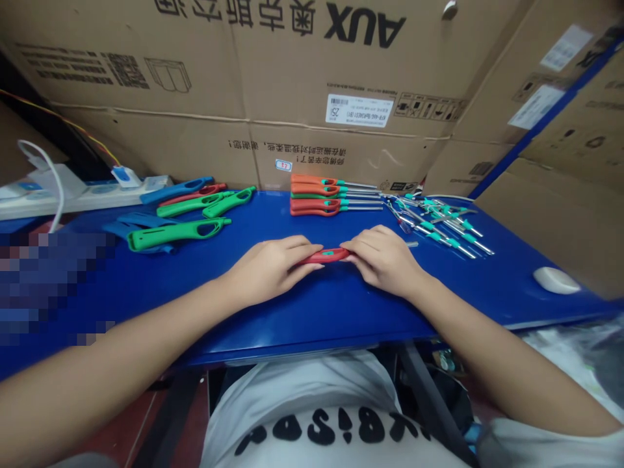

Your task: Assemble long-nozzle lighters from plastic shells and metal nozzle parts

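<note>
While fingers pinch red handle | stacked lighters beyond | rods right

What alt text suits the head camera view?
A person's left hand and right hand hold a red plastic handle over a blue table. Beyond, rod-tipped orange, red and green plastic handles lie stacked between loose green, red and blue handles and silvery metal rods.

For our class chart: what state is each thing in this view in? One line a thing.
Left hand: pinching one end of the red lighter handle.
Right hand: pinching the other end.
Red lighter handle: held between both hands.
Orange, red and green lighters: stacked, tips pointing right.
Metal rods: loose, criss-crossed.
Front green handle: lying on blue handles.
Power strip: white plug inserted.
Cardboard box: printing upside down.
</note>
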The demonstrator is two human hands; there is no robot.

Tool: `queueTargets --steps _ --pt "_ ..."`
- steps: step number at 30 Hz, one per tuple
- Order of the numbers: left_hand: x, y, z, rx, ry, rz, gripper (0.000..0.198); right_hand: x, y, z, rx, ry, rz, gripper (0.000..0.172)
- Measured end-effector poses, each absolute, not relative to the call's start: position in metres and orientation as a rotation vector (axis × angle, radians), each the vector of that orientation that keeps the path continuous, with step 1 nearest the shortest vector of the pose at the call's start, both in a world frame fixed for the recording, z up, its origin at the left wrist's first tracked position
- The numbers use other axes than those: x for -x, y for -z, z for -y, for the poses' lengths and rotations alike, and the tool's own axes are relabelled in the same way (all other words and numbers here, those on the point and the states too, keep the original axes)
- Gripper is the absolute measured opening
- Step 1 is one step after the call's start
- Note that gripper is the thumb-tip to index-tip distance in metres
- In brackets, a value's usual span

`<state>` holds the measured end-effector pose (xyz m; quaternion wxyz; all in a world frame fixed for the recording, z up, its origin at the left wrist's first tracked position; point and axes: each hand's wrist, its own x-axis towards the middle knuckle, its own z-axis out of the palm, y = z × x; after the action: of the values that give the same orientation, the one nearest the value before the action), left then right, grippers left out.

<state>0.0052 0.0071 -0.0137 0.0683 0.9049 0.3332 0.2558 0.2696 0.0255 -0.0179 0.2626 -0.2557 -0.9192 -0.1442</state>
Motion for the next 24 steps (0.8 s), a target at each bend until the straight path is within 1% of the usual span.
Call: queueTargets --steps 6,11,13,15,18,19,21,24 --pt "-0.005 0.013 -0.007 -2.735 -0.677 -1.043 0.036 -0.271 0.019 -0.029 0.772 0.287 2.521 0.027" --pt "-0.006 0.013 -0.006 -2.716 -0.634 -1.029 0.034 -0.27 0.016 -0.028 0.794 0.156 2.535 0.019" --pt "-0.006 0.013 -0.007 -2.707 -0.631 -1.034 0.034 -0.272 0.014 -0.029 0.815 0.146 2.537 0.019" --pt "-0.004 0.012 -0.009 -2.701 -0.628 -1.036 0.034 -0.278 0.011 -0.031 0.868 0.154 2.529 0.024" --pt "0.0 0.011 -0.014 -2.697 -0.63 -1.053 0.036 -0.294 0.009 -0.038 1.02 0.177 2.497 0.037" --pt "0.001 0.01 -0.015 -2.697 -0.628 -1.065 0.036 -0.3 0.009 -0.042 1.065 0.178 2.488 0.038" --pt "0.003 0.01 -0.018 -2.693 -0.625 -1.096 0.037 -0.311 0.01 -0.048 1.111 0.165 2.458 0.033" --pt "0.006 0.01 -0.021 -2.679 -0.628 -1.113 0.037 -0.32 0.012 -0.054 1.095 0.13 2.427 0.018"
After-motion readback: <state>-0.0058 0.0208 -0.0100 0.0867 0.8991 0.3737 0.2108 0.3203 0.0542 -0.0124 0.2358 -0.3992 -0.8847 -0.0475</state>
